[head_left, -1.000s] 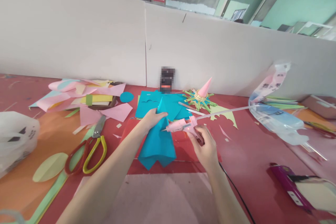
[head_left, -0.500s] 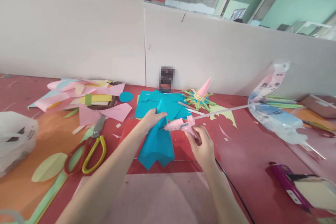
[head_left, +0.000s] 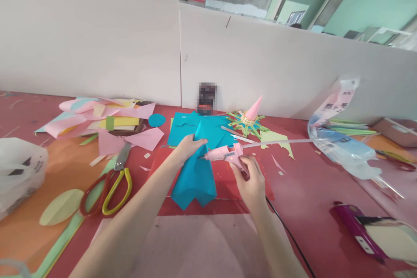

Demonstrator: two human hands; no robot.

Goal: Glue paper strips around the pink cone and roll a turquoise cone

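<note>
A folded blue paper [head_left: 194,180], pointed at the top, stands out against the red sheet in the middle. My left hand [head_left: 190,147] grips it near its upper part, thumb across the front. In my right hand [head_left: 250,178] is a pink glue gun [head_left: 224,153], held by the handle, its nozzle at the blue paper's right side. A long clear glue stick [head_left: 280,141] sticks out of the gun's back. Beyond the hands lie flat blue sheets [head_left: 182,128] and a paper piece with a pink cone [head_left: 253,109].
Scissors [head_left: 122,182] with red and yellow handles and a pile of paper scraps [head_left: 80,117] lie left. A white plastic bag [head_left: 21,173] is at the far left. On the right are a plastic packet [head_left: 348,150], a purple power strip [head_left: 358,230] and a black cord [head_left: 289,234].
The glue gun's nozzle has shifted slightly up along the blue paper, and the back end of the glue stick has dropped a little. My left hand has stayed in place.
</note>
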